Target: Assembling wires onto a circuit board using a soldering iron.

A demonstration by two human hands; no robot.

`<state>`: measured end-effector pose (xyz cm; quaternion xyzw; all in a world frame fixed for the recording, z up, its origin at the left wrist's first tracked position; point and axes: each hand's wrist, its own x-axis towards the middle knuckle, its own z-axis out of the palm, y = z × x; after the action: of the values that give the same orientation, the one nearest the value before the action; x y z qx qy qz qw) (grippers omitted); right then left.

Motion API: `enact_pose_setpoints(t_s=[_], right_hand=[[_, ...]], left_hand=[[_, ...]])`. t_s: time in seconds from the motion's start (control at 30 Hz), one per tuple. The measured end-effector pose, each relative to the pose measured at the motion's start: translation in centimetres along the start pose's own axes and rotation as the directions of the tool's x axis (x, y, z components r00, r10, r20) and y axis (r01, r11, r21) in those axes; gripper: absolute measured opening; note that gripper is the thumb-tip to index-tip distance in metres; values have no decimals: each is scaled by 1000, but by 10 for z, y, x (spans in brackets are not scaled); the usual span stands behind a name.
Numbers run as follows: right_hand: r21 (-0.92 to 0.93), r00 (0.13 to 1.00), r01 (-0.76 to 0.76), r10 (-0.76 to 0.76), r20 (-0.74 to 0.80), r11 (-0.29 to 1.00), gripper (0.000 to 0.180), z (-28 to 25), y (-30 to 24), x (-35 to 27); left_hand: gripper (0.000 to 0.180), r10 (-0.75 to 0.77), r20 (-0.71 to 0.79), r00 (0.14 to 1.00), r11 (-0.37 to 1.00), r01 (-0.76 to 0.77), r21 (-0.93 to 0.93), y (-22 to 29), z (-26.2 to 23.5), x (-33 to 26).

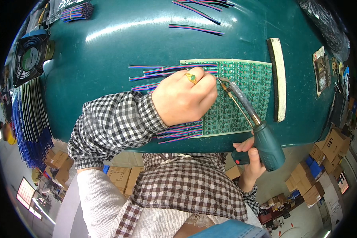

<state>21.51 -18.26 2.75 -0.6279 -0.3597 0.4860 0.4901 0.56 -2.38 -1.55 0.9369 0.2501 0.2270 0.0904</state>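
One table (107, 55) hosts two hands (182, 98) (254, 167), one soldering iron (267, 146).

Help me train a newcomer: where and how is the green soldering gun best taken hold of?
Hold the soldering gun by the short red-ended grip jutting from its body, probably from the picture's lower edge, as the right hand does: the bent metal tube and tip point away to the upper left.

The person's left arm (111, 121) bends and reaches across to the right. The left hand (184, 99) is palm down, fingers (207, 84) curled in. The right hand (254, 166) is closer to the body, gripping.
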Motion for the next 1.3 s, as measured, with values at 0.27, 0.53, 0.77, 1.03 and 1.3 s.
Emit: enact_pose_setpoints(t_s=[0.27,0.53,0.77,1.03,1.3], right_hand=[[0,1000,8,-8,-19,1000,51,2,0,-2],[1,1000,18,-18,-23,1000,54,-4,3,-4],[14,1000,7,-7,-8,1000,54,-4,2,-4],[8,1000,-2,2,18,1000,50,-4,3,-4],[-1,999,-19,19,34,1000,48,-6,3,-4]], left_hand=[[9,9,-135,991,998,-1,55,-1,11,0],[19,6,-67,998,999,-3,37,0,4,-2],[30,-3,17,1000,1000,3,22,1,-1,-1],[29,-2,11,1000,999,1,32,1,-1,-1],[29,-9,-1,1000,1000,9,16,2,0,0]])
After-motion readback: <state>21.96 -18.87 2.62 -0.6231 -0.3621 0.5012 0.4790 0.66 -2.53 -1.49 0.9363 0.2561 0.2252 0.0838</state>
